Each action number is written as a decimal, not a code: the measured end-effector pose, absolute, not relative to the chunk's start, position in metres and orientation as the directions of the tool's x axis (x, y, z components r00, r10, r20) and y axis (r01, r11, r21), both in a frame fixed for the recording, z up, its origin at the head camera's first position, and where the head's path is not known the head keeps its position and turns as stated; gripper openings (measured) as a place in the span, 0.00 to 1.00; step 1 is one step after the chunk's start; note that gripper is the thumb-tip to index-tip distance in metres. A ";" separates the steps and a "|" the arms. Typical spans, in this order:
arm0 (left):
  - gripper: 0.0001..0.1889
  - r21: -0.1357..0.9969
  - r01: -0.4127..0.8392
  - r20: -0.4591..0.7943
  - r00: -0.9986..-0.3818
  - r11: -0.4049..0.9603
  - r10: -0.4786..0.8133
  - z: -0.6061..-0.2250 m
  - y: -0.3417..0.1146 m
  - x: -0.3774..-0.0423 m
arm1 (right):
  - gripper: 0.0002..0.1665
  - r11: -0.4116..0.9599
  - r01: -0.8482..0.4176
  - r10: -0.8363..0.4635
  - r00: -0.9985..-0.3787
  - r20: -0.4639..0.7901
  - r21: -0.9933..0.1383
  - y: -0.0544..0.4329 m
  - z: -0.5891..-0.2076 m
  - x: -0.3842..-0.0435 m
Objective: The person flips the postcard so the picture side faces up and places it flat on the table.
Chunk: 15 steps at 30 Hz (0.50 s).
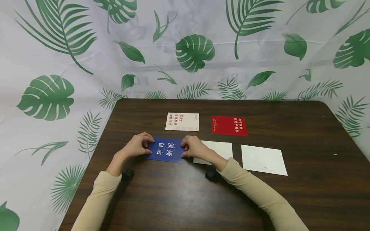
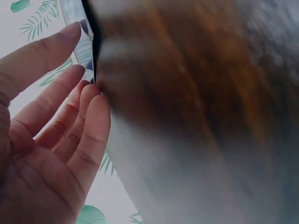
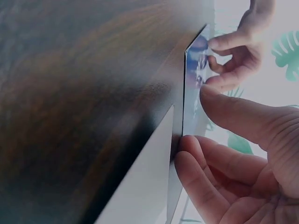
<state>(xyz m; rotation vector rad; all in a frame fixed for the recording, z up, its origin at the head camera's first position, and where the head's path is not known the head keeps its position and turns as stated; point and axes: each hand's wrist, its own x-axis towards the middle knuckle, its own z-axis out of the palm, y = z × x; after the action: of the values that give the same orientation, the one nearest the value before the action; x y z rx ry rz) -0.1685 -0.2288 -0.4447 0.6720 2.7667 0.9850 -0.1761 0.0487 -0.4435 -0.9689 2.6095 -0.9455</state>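
A blue card (image 1: 165,149) with white lettering lies on the dark table, between both hands. My left hand (image 1: 138,146) holds its left edge, thumb and fingertips spread along that side. At the opposite edge my right hand (image 1: 194,148) grips the card with curled fingers. The right wrist view shows the right thumb (image 3: 233,109) at the card's near edge and the left hand (image 3: 245,46) across from it. Partly covered by the right hand and wrist, a white card (image 1: 221,149) lies just to the right of the blue one.
Behind the blue card lie a pale card (image 1: 182,122) with red lettering and a red card (image 1: 229,125). Another white card (image 1: 263,159) rests farther right on the table (image 1: 312,179). A leaf-print cloth (image 1: 162,70) hangs behind the table and along its sides.
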 end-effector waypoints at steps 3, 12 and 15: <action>0.18 0.615 0.361 0.020 -0.896 0.701 0.444 -0.443 -0.228 -0.168 | 0.20 0.578 -0.515 -0.644 -0.764 0.034 -0.633 0.048 -0.442 -0.176; 0.19 0.642 0.323 0.011 -0.911 0.696 0.412 -0.442 -0.228 -0.167 | 0.21 0.549 -0.495 -0.637 -0.769 0.046 -0.673 0.050 -0.445 -0.176; 0.20 0.669 0.304 0.020 -0.920 0.679 0.392 -0.441 -0.225 -0.167 | 0.22 0.546 -0.457 -0.620 -0.784 0.028 -0.702 0.052 -0.446 -0.176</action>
<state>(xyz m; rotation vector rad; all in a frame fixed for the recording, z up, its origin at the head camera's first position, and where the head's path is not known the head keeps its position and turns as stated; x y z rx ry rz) -0.1674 -0.2248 -0.4412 0.5751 2.7623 1.0656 -0.1762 0.0524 -0.4458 -0.9057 2.5591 -1.0647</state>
